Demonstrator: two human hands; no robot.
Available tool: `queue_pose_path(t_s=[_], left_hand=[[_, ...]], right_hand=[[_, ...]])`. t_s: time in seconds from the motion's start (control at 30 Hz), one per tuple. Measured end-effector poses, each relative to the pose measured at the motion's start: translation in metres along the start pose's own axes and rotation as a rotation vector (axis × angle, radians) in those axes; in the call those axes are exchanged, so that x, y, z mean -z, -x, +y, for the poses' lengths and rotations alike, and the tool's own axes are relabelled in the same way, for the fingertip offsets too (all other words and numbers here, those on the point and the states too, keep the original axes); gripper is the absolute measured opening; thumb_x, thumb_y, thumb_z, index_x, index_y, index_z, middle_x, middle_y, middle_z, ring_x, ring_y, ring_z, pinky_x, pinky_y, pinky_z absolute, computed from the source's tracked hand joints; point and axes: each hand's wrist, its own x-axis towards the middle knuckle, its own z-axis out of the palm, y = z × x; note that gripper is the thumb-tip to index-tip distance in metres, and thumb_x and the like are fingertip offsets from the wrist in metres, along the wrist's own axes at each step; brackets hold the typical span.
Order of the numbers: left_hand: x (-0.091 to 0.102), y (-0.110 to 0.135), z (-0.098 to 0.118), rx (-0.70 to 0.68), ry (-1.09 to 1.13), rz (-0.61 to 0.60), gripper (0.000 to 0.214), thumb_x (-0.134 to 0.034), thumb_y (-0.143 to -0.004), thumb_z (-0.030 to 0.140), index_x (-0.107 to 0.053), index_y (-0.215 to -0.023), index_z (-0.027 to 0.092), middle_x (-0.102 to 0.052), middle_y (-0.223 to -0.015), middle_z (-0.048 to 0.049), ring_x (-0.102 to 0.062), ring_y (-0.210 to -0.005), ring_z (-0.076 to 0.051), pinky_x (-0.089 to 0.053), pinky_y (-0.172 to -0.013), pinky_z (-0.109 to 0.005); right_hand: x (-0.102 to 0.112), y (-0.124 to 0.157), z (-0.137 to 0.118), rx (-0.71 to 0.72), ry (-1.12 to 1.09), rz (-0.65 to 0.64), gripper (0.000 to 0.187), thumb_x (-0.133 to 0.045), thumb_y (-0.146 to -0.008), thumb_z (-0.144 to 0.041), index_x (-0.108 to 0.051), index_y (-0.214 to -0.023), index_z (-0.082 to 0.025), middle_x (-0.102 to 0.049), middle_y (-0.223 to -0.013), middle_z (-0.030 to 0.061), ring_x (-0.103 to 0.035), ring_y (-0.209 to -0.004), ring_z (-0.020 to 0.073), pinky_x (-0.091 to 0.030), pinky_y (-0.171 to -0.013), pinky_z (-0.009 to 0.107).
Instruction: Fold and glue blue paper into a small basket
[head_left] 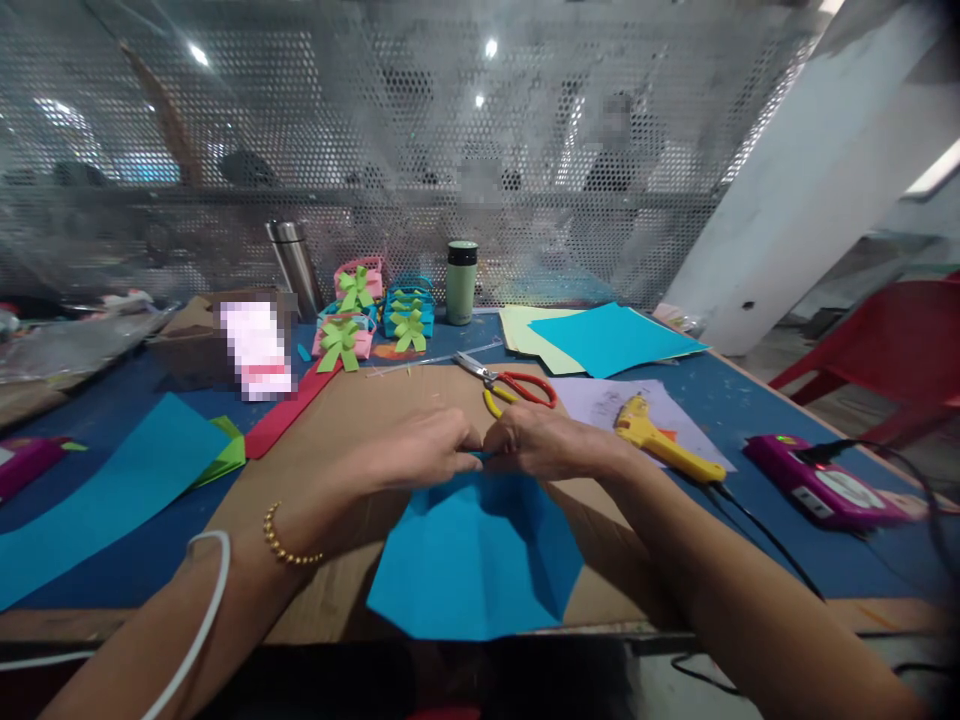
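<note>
A creased sheet of blue paper (476, 565) lies on the brown cardboard (311, 420) in front of me, its far edge folded up. My left hand (427, 445) pinches that far edge from the left. Close beside it, my right hand (544, 440) pinches the same edge from the right. The fingertips of both hands nearly meet, and the paper between them is mostly hidden. Just beyond my right hand lie scissors (529, 385) with one red and one yellow handle. A yellow glue gun (664, 440) rests to the right on a pale purple sheet (585, 400).
Small pink baskets (345, 340) and blue baskets (409, 318) with green bows stand at the back. Near them are a green tumbler (461, 285) and a steel flask (294, 270). Blue strip (135, 480) lies left; a purple power strip (825, 480) with cords sits right.
</note>
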Motion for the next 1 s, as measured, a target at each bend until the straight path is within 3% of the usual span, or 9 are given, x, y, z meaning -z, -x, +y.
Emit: queue_pose_path(t_s=[0.2, 0.33, 0.5, 0.7, 0.87, 1.0], left_hand=[[0.002, -0.002, 0.001, 0.043, 0.017, -0.048, 0.034, -0.061, -0.082, 0.022, -0.044, -0.053, 0.018, -0.029, -0.049, 0.006, -0.029, -0.05, -0.01, -0.02, -0.054, -0.03], [0.004, -0.001, 0.001, 0.046, 0.001, -0.053, 0.035, -0.06, -0.078, 0.018, -0.037, -0.052, 0.018, -0.026, -0.048, 0.0059, -0.026, -0.049, -0.01, -0.017, -0.054, -0.031], [0.006, -0.001, -0.008, 0.003, 0.051, -0.056, 0.035, -0.055, -0.071, 0.015, -0.027, -0.052, 0.019, -0.018, -0.051, 0.0055, -0.023, -0.05, -0.009, -0.014, -0.053, -0.032], [0.009, -0.002, -0.015, 0.073, 0.11, -0.092, 0.035, -0.056, -0.073, 0.019, -0.029, -0.051, 0.019, -0.019, -0.053, 0.0054, -0.023, -0.05, -0.009, -0.014, -0.051, -0.031], [0.012, -0.002, -0.011, 0.093, 0.122, -0.115, 0.032, -0.055, -0.071, 0.017, -0.031, -0.05, 0.019, -0.02, -0.052, 0.0055, -0.023, -0.049, -0.008, -0.014, -0.05, -0.03], [0.016, 0.001, -0.01, 0.065, 0.184, -0.145, 0.031, -0.054, -0.071, 0.017, -0.031, -0.051, 0.019, -0.021, -0.053, 0.0055, -0.024, -0.05, -0.008, -0.014, -0.05, -0.029]], right_hand=[[0.0, 0.0, 0.0, -0.074, 0.003, -0.035, 0.019, -0.065, -0.083, -0.029, -0.075, -0.076, -0.016, -0.066, -0.066, 0.0021, -0.05, -0.059, 0.0113, -0.025, -0.052, 0.025], [0.002, 0.001, 0.004, -0.046, -0.072, -0.083, 0.022, -0.063, -0.085, -0.031, -0.077, -0.081, -0.015, -0.067, -0.068, 0.0018, -0.05, -0.059, 0.0108, -0.028, -0.053, 0.024], [0.011, 0.005, 0.01, -0.047, -0.089, -0.03, 0.022, -0.059, -0.087, -0.025, -0.079, -0.087, -0.015, -0.073, -0.077, 0.0051, -0.056, -0.065, 0.0135, -0.034, -0.057, 0.024], [0.018, 0.008, 0.012, -0.065, -0.089, 0.131, 0.023, -0.055, -0.089, -0.019, -0.076, -0.08, -0.014, -0.072, -0.076, 0.0047, -0.058, -0.068, 0.014, -0.036, -0.062, 0.024], [0.015, 0.006, 0.008, -0.081, -0.07, 0.033, 0.024, -0.067, -0.086, -0.036, -0.078, -0.089, -0.016, -0.073, -0.081, 0.0054, -0.06, -0.072, 0.015, -0.036, -0.06, 0.023], [0.011, 0.004, 0.007, -0.082, -0.024, 0.016, 0.015, -0.067, -0.084, -0.028, -0.078, -0.086, -0.018, -0.073, -0.082, 0.0033, -0.059, -0.074, 0.0143, -0.035, -0.061, 0.023]])
